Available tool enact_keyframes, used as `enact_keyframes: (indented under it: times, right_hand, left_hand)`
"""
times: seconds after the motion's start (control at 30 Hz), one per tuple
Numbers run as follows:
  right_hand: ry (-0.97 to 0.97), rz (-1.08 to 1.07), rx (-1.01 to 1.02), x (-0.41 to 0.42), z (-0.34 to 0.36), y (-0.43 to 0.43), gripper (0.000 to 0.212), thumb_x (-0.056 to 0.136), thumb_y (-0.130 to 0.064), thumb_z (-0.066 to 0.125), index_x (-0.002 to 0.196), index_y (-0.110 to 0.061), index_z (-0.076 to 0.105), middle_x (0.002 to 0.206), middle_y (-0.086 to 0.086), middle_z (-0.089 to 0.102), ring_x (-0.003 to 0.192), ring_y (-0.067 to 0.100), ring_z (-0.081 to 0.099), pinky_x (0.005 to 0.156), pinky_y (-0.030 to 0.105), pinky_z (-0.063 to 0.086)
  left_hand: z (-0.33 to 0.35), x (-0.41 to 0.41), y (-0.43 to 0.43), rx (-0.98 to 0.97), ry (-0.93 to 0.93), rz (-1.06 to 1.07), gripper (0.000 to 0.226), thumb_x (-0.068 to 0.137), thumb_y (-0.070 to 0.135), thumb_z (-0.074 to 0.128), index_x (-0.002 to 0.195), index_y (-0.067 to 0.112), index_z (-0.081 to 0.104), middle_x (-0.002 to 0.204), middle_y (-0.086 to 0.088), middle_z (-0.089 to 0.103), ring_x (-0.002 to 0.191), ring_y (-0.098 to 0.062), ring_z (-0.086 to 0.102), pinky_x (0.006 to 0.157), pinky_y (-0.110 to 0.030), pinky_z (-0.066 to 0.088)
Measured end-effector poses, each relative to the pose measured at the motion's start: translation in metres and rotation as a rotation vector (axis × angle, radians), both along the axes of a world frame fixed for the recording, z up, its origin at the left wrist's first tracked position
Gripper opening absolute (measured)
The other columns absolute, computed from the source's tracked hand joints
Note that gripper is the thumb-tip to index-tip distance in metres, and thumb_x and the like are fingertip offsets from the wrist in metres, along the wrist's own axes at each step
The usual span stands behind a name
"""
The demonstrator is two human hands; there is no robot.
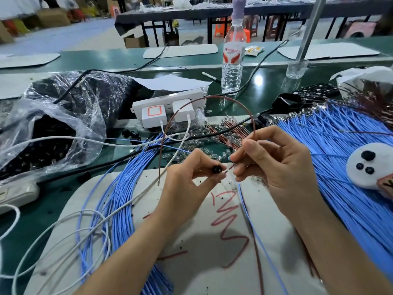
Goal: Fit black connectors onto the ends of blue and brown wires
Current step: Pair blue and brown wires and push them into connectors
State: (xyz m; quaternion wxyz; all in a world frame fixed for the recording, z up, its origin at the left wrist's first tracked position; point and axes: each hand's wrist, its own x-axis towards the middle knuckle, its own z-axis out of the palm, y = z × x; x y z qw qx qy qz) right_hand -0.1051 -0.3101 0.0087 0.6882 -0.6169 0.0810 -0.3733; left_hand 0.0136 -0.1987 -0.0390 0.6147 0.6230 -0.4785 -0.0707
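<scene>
The green counter [272, 92] carries a white mat [212, 273], blue wire bundles [340, 167], a clear plastic bag [63, 116], a power strip [168, 103] and a water bottle [232, 60].

Bright, even overhead light; glare spot on the desk [265, 96], soft shadow below my left hand [187, 184], background blurred, edges bowed.
</scene>
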Motion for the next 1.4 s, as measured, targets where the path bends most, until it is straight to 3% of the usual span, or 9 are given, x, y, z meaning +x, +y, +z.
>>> enact_keyframes:
  times: [0.17,0.47,0.7,0.93,1.07,1.4]
  right_hand:
    - [0.011,-0.056,-0.113,0.002,-0.001,0.006,0.012,0.082,-0.017,0.062,0.078,-0.008,0.056,0.071,0.013,0.069,0.051,0.021,0.065,0.051,0.029,0.055]
    - [0.05,-0.122,-0.236,0.003,-0.009,0.005,0.013,0.084,-0.022,0.066,0.078,-0.012,0.059,0.073,0.01,0.07,0.057,0.021,0.069,0.053,0.029,0.057]
    - [0.049,-0.147,-0.313,0.004,-0.012,0.004,0.014,0.086,-0.02,0.066,0.077,-0.011,0.058,0.073,0.01,0.069,0.058,0.017,0.069,0.055,0.027,0.057]
    - [0.005,-0.173,-0.332,0.002,-0.01,0.006,0.015,0.088,-0.018,0.067,0.078,-0.01,0.059,0.069,0.008,0.069,0.057,0.016,0.069,0.056,0.025,0.056]
    - [0.026,-0.168,-0.344,0.002,-0.008,0.005,0.022,0.088,-0.022,0.066,0.079,-0.003,0.058,0.069,0.008,0.069,0.057,0.016,0.068,0.056,0.024,0.055]
    - [-0.008,-0.171,-0.292,0.0,-0.005,0.004,0.017,0.086,-0.021,0.063,0.077,-0.008,0.058,0.072,0.008,0.07,0.054,0.019,0.067,0.054,0.026,0.055]
  left_hand:
    - [0.0,-0.001,0.001,0.04,-0.142,0.045,0.015,0.077,0.012,0.073,0.084,0.002,0.065,0.079,0.003,0.07,0.072,-0.005,0.068,0.072,-0.017,0.053]
    - [0.002,0.001,0.002,0.047,-0.199,0.051,0.013,0.078,0.011,0.072,0.088,0.004,0.068,0.079,0.003,0.07,0.071,-0.01,0.067,0.069,-0.03,0.056]
    - [0.004,0.002,0.003,0.057,-0.325,0.111,0.014,0.076,0.012,0.073,0.089,0.009,0.07,0.079,0.011,0.06,0.072,-0.008,0.056,0.07,-0.014,0.046]
    - [0.005,0.001,0.004,0.053,-0.3,0.063,0.011,0.081,0.015,0.071,0.089,0.008,0.068,0.083,0.009,0.067,0.076,0.0,0.061,0.071,-0.013,0.045]
    - [0.005,0.0,0.004,0.068,-0.277,0.045,0.012,0.081,0.014,0.071,0.09,0.007,0.068,0.081,0.003,0.071,0.075,-0.008,0.065,0.07,-0.021,0.051]
    - [0.007,-0.001,0.003,0.061,-0.302,0.064,0.011,0.083,0.015,0.069,0.089,0.006,0.068,0.079,0.001,0.07,0.072,-0.009,0.063,0.069,-0.019,0.05]
